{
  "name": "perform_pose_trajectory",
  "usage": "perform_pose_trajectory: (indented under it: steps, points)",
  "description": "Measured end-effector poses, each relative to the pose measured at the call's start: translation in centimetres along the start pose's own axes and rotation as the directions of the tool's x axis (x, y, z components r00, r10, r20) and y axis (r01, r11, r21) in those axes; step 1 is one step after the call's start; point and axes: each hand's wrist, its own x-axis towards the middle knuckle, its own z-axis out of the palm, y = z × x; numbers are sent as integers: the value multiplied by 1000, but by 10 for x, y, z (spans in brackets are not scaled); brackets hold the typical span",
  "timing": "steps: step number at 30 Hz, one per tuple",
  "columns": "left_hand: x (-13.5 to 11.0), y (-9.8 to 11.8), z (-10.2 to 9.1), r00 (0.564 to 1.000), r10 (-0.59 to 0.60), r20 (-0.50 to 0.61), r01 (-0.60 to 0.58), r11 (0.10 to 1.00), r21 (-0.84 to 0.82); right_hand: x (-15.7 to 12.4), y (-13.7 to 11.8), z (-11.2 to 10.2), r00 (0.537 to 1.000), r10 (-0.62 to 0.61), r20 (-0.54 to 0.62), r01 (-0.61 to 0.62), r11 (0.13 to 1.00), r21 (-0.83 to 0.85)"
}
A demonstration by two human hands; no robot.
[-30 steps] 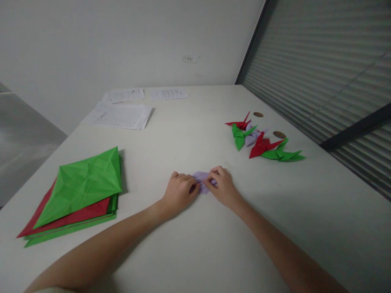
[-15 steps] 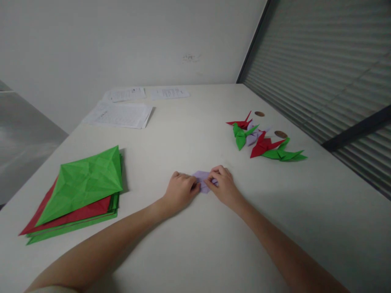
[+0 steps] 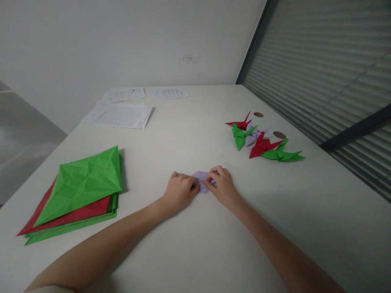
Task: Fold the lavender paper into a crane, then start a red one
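Head cam: left hand (image 3: 180,190) and right hand (image 3: 224,186) both pinch the purple paper (image 3: 201,176) with their fingers against the tabletop (image 3: 195,134), so one slip probably skews the crease.

Pale lilac folded paper (image 3: 201,178); green sheet (image 3: 84,183) atop red ones; red, green, seemingly lilac cranes (image 3: 262,142); off-white desk (image 3: 195,134).

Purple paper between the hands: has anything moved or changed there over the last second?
Nothing visibly changed. The left hand and right hand stay pinched on the purple paper at the same spot on the table, nothing taken up or let go. The stack of green and red sheets, the folded figures and the printed pages lie as before.
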Motion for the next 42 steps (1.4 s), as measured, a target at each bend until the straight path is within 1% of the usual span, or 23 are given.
perform_pose_trajectory:
  steps: [5, 15, 19, 24, 30, 36, 42]
  points:
    - [-1, 2, -3, 1000, 1, 5, -2, 998, 65, 0, -2, -1, 1000, 5, 8, -5, 1000, -14]
    - [-3, 1, -6, 999, 41, 34, -44, 992, 118, 0, -2, -1, 1000, -13, -7, 12, 999, -41]
    - [-4, 2, -7, 998, 64, 25, -67, 986, 152, 0, -3, -2, 1000, -12, -4, 12, 999, -38]
    - [-5, 2, -7, 998, 61, 22, -64, 976, 208, 0, -3, -3, 1000, -14, 1, 14, 999, -37]
    - [-4, 2, -7, 997, 68, 40, -75, 973, 216, 0, -3, -2, 1000, -17, 6, 17, 999, -40]
    - [-3, 3, -9, 997, 51, 63, -64, 973, 224, 0, -3, -2, 1000, -3, 10, 3, 999, -41]
    - [-5, 6, -13, 994, 58, 89, -78, 966, 248, 0, -3, -3, 1000, -17, 11, 17, 999, -48]
